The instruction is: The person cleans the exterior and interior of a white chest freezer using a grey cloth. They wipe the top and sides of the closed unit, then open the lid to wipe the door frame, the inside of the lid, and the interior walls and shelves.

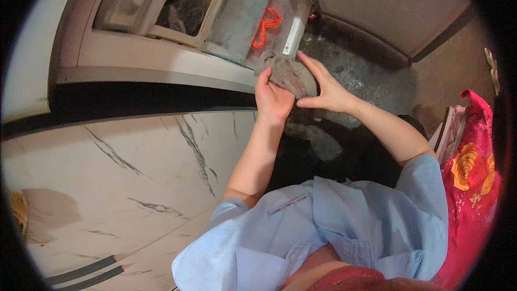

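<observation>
In front of me a crumpled, fuzzy grey bundle (291,76), apparently cloth, rests on my left hand (274,96), whose thumb presses on its near left side. Around the bundle's right side curves my right hand (325,85), thumb and fingers spread, with a dark gap at the palm. Its fingertips come up to the bundle's edges; whether they grip it I cannot tell. Just beyond the bundle, a looped orange-red string or strip (266,26) lies in a compartment behind a dusty glass panel (238,16).
A pale ledge (169,66) borders the glass panels. White marble-patterned panelling (161,161) fills the left. Dark, stained floor (347,76) shows beyond my right hand, near a large pale panel (379,4). Red floral fabric (470,202) hangs at the right, close to my sleeve.
</observation>
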Motion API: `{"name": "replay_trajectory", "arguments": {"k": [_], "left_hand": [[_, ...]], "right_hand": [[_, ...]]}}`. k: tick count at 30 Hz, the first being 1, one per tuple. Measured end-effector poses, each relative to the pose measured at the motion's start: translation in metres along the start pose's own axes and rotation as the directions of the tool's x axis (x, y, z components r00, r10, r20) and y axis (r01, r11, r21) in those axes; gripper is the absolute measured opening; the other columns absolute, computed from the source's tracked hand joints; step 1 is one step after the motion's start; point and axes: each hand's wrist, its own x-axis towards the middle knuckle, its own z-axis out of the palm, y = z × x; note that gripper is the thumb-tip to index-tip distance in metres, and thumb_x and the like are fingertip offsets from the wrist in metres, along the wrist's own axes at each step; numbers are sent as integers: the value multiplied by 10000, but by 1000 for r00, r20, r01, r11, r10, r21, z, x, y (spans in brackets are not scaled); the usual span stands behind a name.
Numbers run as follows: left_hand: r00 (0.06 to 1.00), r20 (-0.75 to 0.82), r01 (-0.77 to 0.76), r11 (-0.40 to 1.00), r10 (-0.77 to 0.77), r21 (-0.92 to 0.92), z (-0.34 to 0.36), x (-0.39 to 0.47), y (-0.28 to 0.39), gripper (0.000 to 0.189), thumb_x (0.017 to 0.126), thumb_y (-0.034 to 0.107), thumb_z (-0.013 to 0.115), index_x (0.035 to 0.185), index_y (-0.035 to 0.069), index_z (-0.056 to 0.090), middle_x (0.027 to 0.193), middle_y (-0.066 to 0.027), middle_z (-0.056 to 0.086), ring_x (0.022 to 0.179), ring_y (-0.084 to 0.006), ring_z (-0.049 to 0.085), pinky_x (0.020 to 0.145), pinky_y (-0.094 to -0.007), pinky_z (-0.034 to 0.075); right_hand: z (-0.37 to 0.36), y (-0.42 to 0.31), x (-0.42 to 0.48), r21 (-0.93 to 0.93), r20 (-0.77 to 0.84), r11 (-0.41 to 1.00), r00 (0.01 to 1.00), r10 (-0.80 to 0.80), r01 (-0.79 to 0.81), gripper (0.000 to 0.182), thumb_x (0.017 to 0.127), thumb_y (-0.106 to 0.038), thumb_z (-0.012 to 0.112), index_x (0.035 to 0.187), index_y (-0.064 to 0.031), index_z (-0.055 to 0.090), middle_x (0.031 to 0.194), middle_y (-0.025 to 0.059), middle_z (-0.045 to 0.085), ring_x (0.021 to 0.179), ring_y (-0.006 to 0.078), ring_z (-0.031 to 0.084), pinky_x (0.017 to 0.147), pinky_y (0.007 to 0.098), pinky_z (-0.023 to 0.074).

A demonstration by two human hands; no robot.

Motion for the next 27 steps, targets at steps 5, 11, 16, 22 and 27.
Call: {"name": "replay_trajectory", "arguments": {"k": [5,11,16,22,27], "left_hand": [[999,-16,35,899,-31,436,9,0,-6,350,887,110,487,1203,-20,412,1116,-120,546,1026,-231,537,856,-382,452],[820,415,-113,-599,394,793,-4,-4,40,295,827,173,573,1075,13,578,952,-173,624,876,-324,604,771,-370,466],[589,760,-60,-923,275,381,2,42,89,424,785,148,578,1146,-45,470,1087,-255,509,1016,-414,483,892,-441,393],[667,482,382,-816,568,434,80,110,100,518,741,318,593,1106,-42,515,1085,-243,529,1035,-386,499,860,-461,426],[713,338,501,-784,614,367,101,132,96,512,727,390,583,1016,-32,583,1049,-221,561,1044,-354,509,857,-442,437]], "right_hand": [[-19,24,5,317,140,920,971,195,-230,667,652,-114,644,1279,-56,426,1123,133,577,1038,226,551,903,317,416],[-54,31,15,623,218,606,854,473,-495,471,664,-28,576,1129,1,506,996,78,571,906,154,532,825,287,425],[-65,33,9,547,231,655,846,480,-521,475,665,-21,556,1134,8,496,996,95,572,895,167,542,807,292,436],[-73,40,6,535,224,645,827,515,-546,497,671,-21,550,1161,5,471,1005,102,569,903,175,544,809,294,433],[-88,32,-3,531,198,664,839,506,-526,514,677,-21,548,1181,7,453,1012,106,562,920,180,541,812,289,430]]}}
